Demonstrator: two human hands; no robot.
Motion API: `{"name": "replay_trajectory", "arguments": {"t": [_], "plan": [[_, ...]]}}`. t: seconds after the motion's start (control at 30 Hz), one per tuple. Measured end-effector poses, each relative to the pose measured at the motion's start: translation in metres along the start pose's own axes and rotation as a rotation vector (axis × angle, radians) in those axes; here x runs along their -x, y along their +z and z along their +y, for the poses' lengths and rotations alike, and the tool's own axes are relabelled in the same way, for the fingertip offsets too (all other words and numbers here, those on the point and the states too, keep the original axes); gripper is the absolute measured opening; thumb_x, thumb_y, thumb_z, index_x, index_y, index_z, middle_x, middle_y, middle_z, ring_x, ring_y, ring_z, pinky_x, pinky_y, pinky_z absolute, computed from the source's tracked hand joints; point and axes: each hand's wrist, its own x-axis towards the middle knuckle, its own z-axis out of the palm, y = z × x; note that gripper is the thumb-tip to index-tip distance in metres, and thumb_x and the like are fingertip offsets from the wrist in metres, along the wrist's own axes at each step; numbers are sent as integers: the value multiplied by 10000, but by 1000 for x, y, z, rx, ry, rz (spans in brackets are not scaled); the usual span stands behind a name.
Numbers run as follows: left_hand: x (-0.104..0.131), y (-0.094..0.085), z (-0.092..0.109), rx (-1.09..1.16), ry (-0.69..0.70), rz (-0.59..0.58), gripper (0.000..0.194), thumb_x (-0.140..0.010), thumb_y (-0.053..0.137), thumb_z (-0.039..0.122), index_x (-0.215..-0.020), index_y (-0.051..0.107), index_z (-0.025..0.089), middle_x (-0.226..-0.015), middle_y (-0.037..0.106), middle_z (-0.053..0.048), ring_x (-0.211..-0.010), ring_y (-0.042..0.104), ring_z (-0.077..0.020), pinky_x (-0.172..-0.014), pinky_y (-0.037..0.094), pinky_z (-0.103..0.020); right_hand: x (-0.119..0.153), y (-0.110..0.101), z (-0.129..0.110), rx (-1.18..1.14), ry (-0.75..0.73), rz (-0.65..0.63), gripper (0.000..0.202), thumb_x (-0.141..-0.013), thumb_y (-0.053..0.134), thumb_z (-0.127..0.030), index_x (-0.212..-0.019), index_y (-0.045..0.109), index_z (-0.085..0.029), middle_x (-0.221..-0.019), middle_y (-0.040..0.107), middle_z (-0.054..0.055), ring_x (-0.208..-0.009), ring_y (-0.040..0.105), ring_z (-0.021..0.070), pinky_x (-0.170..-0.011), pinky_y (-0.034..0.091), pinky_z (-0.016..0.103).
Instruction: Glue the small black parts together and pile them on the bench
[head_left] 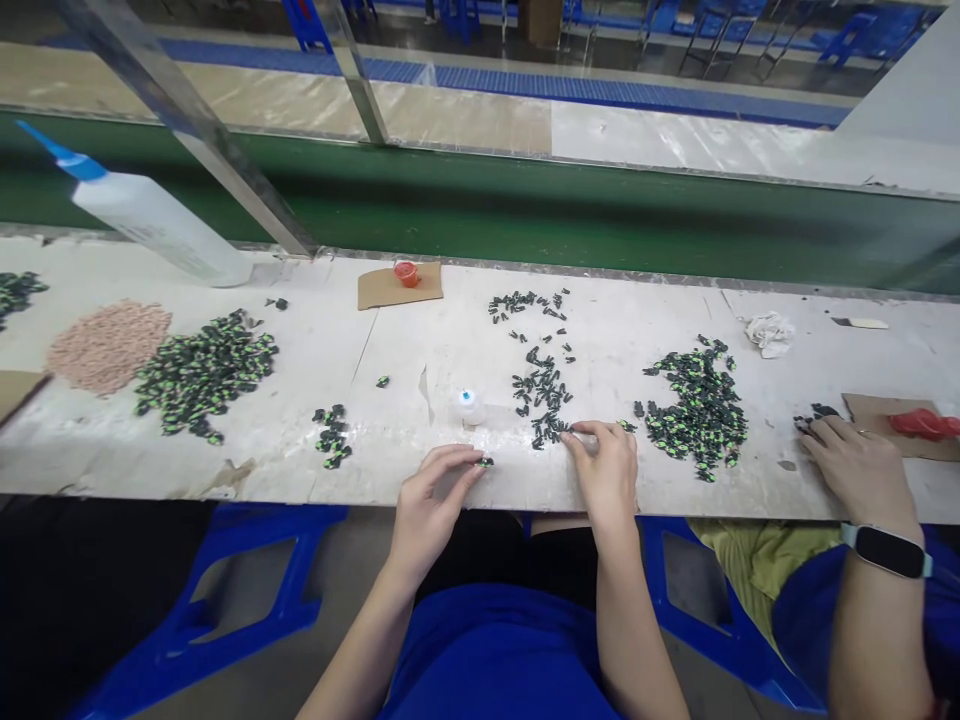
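Note:
Between thumb and forefinger, my left hand (433,500) pinches a small black-and-green piece (486,462) just above the front edge of the white table. My right hand (606,465) has its thumb and forefinger closed at the lower right end of a pile of small black parts (541,385); whatever lies between the fingertips is too small to make out. A small white bottle with a blue tip (469,405) stands upright between and beyond my hands. To the right of my right hand lies a large pile of black-and-green pieces (697,410).
On the white table (405,345) are a big white bottle (165,225), a pink pile (111,345), another black-and-green pile (206,375), a red cup (406,274) on cardboard and crumpled tissue (770,334). A co-worker's hand (862,465) rests at the right. Metal posts rise behind.

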Motion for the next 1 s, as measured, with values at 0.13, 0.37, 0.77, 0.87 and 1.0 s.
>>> {"name": "replay_trajectory", "arguments": {"t": [0.13,0.37,0.77,0.87,1.0], "plan": [[-3,10,9,84,-30,-5,135,-823,657,304,-891,740,222,-901,734,-46,-907,682,-202,-851,566,-346,2,1,-5,-148,4,1,249,-834,591,-439,-730,659,-223,-779,674,86,-801,569,265,-696,469,394],[-7,17,23,102,-27,-38,136,-834,645,296,-892,742,220,-901,736,-46,-897,681,-198,-836,559,-331,15,-3,-32,-629,191,-78,184,-762,709,-373,-804,690,-195,-895,747,66,-787,691,203,-699,577,339],[-10,19,24,-37,57,-90,150,-869,605,252,-959,723,232,-937,733,-47,-923,668,-205,-834,557,-347,30,-4,-37,-469,-251,-284,294,-935,485,-215,-1128,703,-256,-948,703,76,-863,682,196,-744,584,319],[-10,19,24,-66,84,-119,154,-867,604,232,-972,717,231,-930,731,-48,-914,666,-205,-815,562,-342,29,-3,-35,-406,-289,-246,321,-922,516,-203,-1207,658,-243,-913,733,73,-852,700,217,-766,596,354],[-12,18,25,-79,137,-186,157,-885,578,218,-956,717,232,-917,737,-55,-914,657,-217,-806,562,-361,27,-4,-31,-365,-339,-286,344,-922,521,-208,-1245,628,-252,-887,750,56,-819,712,215,-767,607,372]]}}
